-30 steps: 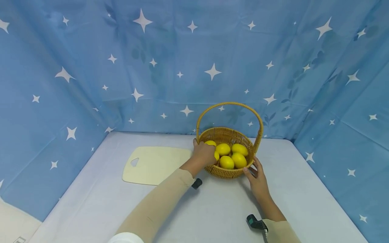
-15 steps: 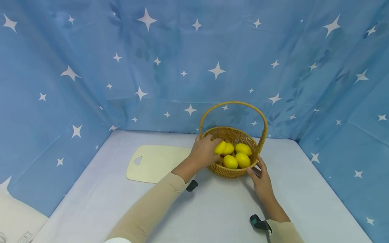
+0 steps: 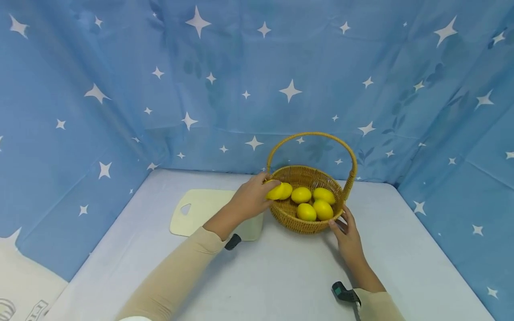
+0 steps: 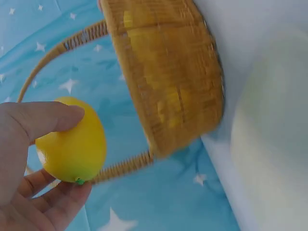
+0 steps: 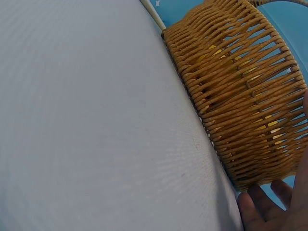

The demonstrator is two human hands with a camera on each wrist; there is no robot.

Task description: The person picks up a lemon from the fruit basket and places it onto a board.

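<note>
My left hand grips a yellow lemon between thumb and fingertips, and a small green tip shows at its end. It is at the left rim of a wicker basket with a tall arched handle. More lemons, several of them, lie in the basket. On the basket's right side, my right hand touches the outer wall with thumb and fingers spread apart. In the right wrist view its fingers lie against the woven side near the bottom; the rest of that hand is partly cut off.
A cream cutting board with a cut-out grip lies left of the basket, partly behind my left arm. The white-covered table ends at a blue star-patterned curtain. A dark device is on my right wrist.
My left hand has drawn back left from inside the basket, bringing a lemon to the left rim. My right hand keeps its place at the basket's side. The head view has shifted slightly.
</note>
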